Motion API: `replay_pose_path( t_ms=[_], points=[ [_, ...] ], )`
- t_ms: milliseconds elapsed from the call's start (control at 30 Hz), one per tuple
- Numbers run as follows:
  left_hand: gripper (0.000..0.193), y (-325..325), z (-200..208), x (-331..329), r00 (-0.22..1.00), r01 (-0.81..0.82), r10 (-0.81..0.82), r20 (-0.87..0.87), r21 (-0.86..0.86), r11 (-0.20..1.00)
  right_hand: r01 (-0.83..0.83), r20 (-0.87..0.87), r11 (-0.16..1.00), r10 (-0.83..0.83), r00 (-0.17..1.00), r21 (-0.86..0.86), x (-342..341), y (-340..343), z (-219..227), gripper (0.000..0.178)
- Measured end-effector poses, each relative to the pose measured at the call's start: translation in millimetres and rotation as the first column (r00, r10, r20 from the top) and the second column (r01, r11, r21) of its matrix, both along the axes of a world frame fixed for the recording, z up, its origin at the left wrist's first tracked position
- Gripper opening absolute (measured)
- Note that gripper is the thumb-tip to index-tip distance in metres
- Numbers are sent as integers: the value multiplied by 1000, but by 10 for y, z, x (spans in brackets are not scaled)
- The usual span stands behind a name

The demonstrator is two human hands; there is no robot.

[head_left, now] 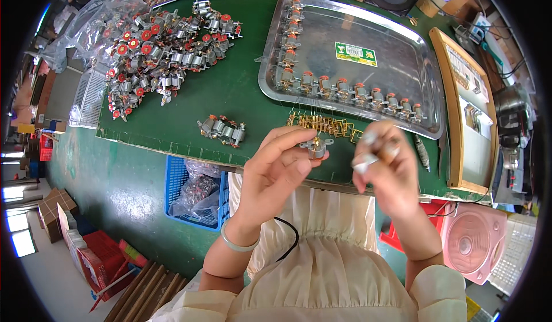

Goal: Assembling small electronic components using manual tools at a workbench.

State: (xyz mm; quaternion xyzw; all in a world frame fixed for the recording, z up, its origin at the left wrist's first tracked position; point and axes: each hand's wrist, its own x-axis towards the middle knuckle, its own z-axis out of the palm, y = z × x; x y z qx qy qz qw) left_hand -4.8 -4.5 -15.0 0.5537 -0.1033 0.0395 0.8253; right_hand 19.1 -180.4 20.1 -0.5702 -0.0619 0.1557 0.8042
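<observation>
Above the near edge of the dark green tabletop (247, 63), I see the left hand (267, 179) curled round to hold a small silver metal part (317, 149) with a brass-coloured centre at its fingertips, while the right hand (394, 175), fingers bent and wrapped in white at the tips, is too blurred for me to tell whether it grips anything. I judge the part light and rigid, perhaps slick, so I'd pinch the sides of its body and spare that centre, likely its more delicate spot.

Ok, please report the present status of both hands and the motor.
Left hand holding motor. Right hand blurred, grip unclear. Brass parts close beyond; no blockage seen.
</observation>
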Motion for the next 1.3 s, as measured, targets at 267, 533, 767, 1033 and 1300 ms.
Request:
replay_pose_path(
  t_ms=[267,533,767,1033,1300],
  points=[
    [30,-7,70,-2,948,68,-154,-280,-294,953,42,-230,982,1,973,183,-60,135,-128,20],
    [29,-23,43,-7,942,108,-186,-277,-275,955,125,-126,953,-93,988,276,-23,204,-183,16],
    [29,-25,44,-11,941,136,-215,-261,-290,947,150,-101,957,-129,987,249,-53,236,-170,13],
    [32,-39,84,-3,929,125,-240,-283,-368,921,147,-71,955,-133,989,258,-57,186,-191,14],
    [30,-36,57,-7,920,154,-248,-302,-303,941,153,-136,952,-120,983,267,-64,114,-193,15]
  ],
)
